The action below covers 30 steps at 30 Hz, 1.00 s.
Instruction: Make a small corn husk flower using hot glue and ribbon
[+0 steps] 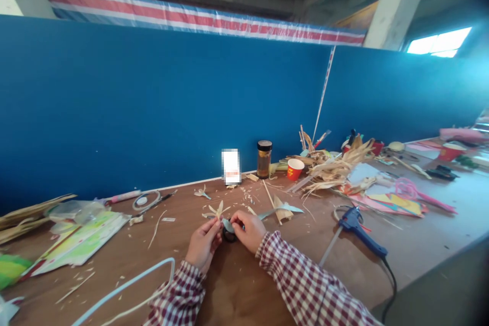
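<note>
My left hand (203, 242) is closed in a pinch on a small straw-coloured leaf piece (217, 210) shaped like a little flower. My right hand (248, 229) is closed too, gripping scissors (229, 232) with a dark handle and a pale blade that points toward the left hand. Both hands hover just above the brown table (244, 285), near its middle, almost touching each other. Both sleeves are red-and-white checked.
A blue glue gun (359, 229) with a black cord lies to the right. A dark jar (264, 159), a red paper cup (295, 169) and a heap of dried husks (336, 165) stand behind. Printed bags (76, 242) and a white cable (126, 285) are at left. A blue partition (153, 112) backs the table.
</note>
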Motion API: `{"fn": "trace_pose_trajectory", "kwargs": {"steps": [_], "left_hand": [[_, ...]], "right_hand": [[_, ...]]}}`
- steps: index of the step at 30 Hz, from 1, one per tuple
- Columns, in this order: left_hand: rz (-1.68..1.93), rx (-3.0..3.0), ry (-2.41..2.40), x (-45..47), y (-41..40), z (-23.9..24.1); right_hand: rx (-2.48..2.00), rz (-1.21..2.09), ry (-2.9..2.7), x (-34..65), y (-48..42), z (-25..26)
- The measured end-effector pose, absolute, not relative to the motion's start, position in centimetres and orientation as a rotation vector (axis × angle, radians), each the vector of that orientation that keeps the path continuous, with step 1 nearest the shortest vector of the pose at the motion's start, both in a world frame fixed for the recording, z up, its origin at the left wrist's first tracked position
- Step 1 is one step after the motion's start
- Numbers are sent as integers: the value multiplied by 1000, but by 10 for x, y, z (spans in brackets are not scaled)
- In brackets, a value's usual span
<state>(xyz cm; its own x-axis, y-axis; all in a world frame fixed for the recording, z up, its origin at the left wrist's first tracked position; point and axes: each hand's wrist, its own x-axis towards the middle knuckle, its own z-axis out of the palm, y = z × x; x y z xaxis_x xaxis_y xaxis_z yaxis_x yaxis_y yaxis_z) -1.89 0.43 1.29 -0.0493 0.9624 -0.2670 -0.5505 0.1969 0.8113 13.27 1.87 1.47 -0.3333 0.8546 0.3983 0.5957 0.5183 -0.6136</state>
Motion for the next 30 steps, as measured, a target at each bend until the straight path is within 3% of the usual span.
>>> {"fn": "trace_pose_trajectory", "kwargs": {"steps": [8,21,30], "left_hand": [[1302,675,952,-16,-1,15],[1394,680,977,-18,3,13],[1556,493,931,-23,6,19]], "right_hand": [[-1103,310,-2072,135,9,20],[-1116,356,-2294,147,4,29],[-1512,83,-2503,224,8,46]]}}
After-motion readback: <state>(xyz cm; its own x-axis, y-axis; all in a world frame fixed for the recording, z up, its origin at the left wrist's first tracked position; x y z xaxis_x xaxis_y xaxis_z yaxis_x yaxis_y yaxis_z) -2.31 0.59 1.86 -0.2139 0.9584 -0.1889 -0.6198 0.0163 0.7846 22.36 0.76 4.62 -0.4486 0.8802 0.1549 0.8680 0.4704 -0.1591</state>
